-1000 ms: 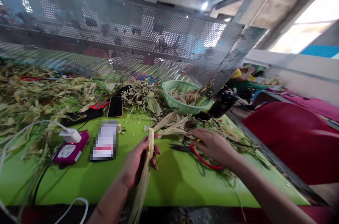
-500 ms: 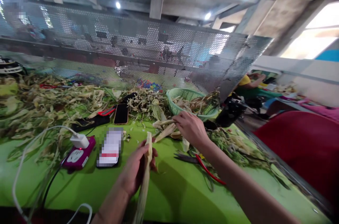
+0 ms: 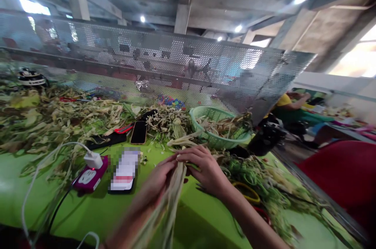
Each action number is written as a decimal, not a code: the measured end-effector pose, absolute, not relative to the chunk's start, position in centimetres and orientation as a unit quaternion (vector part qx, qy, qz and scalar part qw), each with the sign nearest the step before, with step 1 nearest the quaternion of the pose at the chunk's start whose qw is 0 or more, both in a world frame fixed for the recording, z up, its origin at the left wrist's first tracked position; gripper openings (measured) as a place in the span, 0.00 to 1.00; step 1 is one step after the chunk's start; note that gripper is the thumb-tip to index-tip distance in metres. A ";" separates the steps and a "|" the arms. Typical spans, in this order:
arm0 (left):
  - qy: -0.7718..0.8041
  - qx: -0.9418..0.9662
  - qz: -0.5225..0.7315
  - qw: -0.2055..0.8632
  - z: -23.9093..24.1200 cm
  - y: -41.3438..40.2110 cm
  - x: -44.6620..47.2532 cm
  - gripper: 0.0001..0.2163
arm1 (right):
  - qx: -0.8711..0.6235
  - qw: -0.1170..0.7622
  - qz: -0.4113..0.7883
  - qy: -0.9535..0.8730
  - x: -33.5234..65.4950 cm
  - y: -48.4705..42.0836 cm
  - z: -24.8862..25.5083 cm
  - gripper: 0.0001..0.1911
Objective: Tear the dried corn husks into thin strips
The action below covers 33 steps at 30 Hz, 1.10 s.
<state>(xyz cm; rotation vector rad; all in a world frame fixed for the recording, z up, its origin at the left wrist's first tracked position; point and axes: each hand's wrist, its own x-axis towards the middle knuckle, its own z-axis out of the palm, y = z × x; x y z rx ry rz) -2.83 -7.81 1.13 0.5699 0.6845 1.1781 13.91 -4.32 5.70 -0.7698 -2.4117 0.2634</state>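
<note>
Both of my hands meet over a bundle of pale dry corn husks above the green table. My left hand grips the bundle from the left, fingers closed round it. My right hand is curled over the top of the same husks, fingers pinching them. The husks trail down toward me, blurred. Scissors with red and yellow handles lie on the table just right of my right wrist.
A green basket of husks stands behind my hands. Heaps of husks cover the table's left and right. Phones, a blurred card and a pink power strip with a white charger lie left. A perforated metal screen closes the back; a person sits far right.
My right hand came back from the husk pile near the basket with more husks and joined my left hand on the bundle. The view tilted upward.
</note>
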 end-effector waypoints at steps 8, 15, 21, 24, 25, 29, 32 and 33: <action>0.389 0.397 0.529 0.641 0.8 -5.9 -2.9 0.15 | -0.410 0.385 0.318 -0.763 15.0 -2.7 2.2 0.08; 0.391 0.471 0.549 0.569 0.1 -4.5 -0.9 0.15 | -0.368 0.460 0.473 -0.654 15.1 -2.7 1.6 0.13; 0.382 0.485 0.491 0.615 -1.4 -5.0 -0.5 0.18 | -0.381 0.538 0.543 -0.520 15.3 -2.5 1.7 0.13; 0.350 0.414 0.510 0.668 -1.4 -5.2 -0.7 0.18 | -0.385 0.562 0.542 -0.492 15.7 -2.6 1.5 0.12; 0.346 0.384 0.517 0.682 -1.4 -5.2 -0.8 0.18 | -0.382 0.569 0.541 -0.487 15.8 -2.7 1.4 0.12; 0.352 0.300 0.520 0.718 -1.4 -5.2 -0.6 0.16 | -0.348 0.572 0.559 -0.489 15.6 -3.4 1.7 0.11; 0.344 0.273 0.527 0.728 -1.3 -5.1 -0.1 0.15 | -0.315 0.543 0.590 -0.507 14.8 -4.0 1.8 0.12; 0.344 0.266 0.532 0.727 -1.2 -5.1 0.0 0.15 | -0.311 0.529 0.597 -0.516 14.5 -4.1 1.8 0.13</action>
